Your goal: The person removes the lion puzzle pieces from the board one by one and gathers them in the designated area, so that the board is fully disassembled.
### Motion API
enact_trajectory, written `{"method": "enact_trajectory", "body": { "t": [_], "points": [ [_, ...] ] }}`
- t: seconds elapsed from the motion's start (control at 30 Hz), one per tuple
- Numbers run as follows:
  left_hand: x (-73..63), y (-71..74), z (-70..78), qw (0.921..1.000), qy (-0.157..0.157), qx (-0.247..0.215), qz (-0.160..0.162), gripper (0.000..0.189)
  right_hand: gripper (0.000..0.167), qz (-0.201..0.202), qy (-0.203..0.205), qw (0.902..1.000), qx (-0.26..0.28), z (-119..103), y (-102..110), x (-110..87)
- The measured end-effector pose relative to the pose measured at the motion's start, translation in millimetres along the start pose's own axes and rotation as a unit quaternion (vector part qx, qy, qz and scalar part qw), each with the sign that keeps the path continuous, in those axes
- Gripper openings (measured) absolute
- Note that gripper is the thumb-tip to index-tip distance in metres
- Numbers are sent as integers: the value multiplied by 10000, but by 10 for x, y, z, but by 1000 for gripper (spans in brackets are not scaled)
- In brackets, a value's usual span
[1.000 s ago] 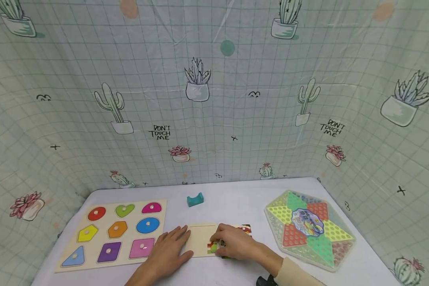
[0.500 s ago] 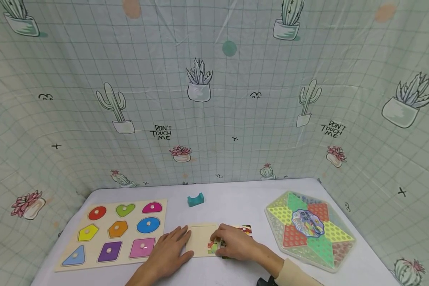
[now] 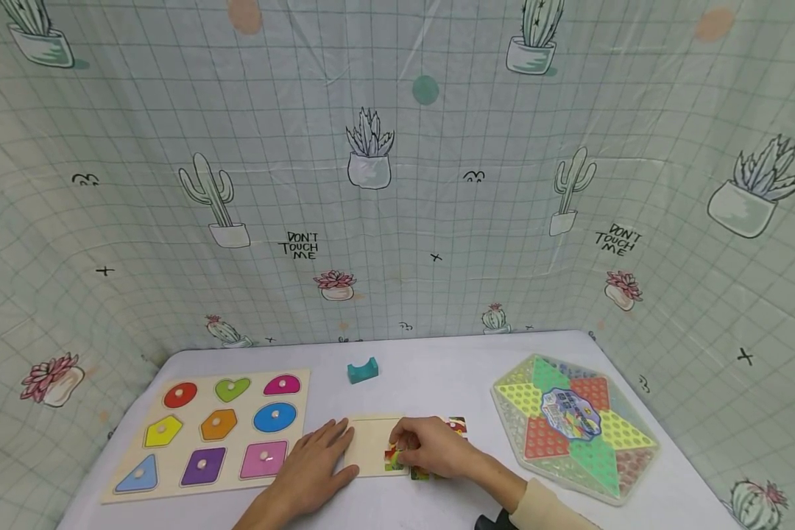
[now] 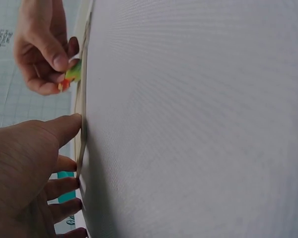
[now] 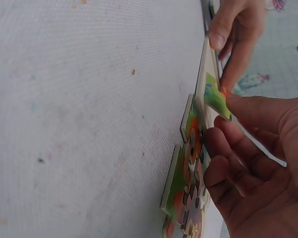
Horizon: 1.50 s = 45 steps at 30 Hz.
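A shallow wooden puzzle tray (image 3: 369, 446) lies near the front of the table. My left hand (image 3: 314, 462) rests flat with fingers spread along its left edge; the left wrist view shows the thumb and fingertips against that edge. Over the right part of the tray, my right hand (image 3: 433, 447) pinches a green and red jigsaw piece (image 5: 216, 98). The piece sits tilted at the tray's lower corner in the right wrist view, the thumb against its edge. Just right of the tray lie several loose jigsaw pieces (image 5: 181, 186), partly hidden under the right hand in the head view.
A knobbed shape-puzzle board (image 3: 232, 401) lies to the left. To the right is a hexagonal Chinese checkers board (image 3: 573, 427). A small teal curved block (image 3: 362, 370) stands behind the tray. A black object (image 3: 495, 521) shows at the front edge, beside the right sleeve.
The right hand's fingers have shifted and drawn closer together over the piece, showing more of the loose pieces below. The left hand has stayed in place.
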<state>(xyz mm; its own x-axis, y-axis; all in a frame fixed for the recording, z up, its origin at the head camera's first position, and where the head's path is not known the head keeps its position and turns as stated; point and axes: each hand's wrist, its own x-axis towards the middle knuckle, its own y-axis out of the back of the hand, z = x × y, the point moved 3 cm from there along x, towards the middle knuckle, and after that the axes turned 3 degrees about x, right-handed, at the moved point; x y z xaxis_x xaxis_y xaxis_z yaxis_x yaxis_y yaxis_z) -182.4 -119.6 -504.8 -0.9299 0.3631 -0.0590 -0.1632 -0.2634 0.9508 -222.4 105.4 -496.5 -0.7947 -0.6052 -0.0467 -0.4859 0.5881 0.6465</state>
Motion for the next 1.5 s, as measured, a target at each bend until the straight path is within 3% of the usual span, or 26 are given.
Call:
{"method": "enact_trajectory", "body": {
  "t": [0.23, 0.57, 1.03, 1.27, 1.5],
  "points": [
    [-4, -10, -12, 10000, -77, -41, 26, 67, 13, 43, 62, 9994, 327, 19, -17, 2],
    [-11, -15, -16, 10000, -53, -53, -14, 67, 11, 93, 141, 9992, 355, 8, 28, -12],
    [-29, -21, -22, 9998, -98, -29, 141, 66, 10, 67, -234, 9986, 471, 230, 520, -326],
    [-26, -13, -22, 9998, -132, -17, 113, 66, 9, -202, -435, 9967, 650, 374, 679, -520],
    [-27, -15, -35, 9996, -205, 34, 170, 66, 8, -589, -570, 9948, 605, 423, 693, -616]
  ]
}}
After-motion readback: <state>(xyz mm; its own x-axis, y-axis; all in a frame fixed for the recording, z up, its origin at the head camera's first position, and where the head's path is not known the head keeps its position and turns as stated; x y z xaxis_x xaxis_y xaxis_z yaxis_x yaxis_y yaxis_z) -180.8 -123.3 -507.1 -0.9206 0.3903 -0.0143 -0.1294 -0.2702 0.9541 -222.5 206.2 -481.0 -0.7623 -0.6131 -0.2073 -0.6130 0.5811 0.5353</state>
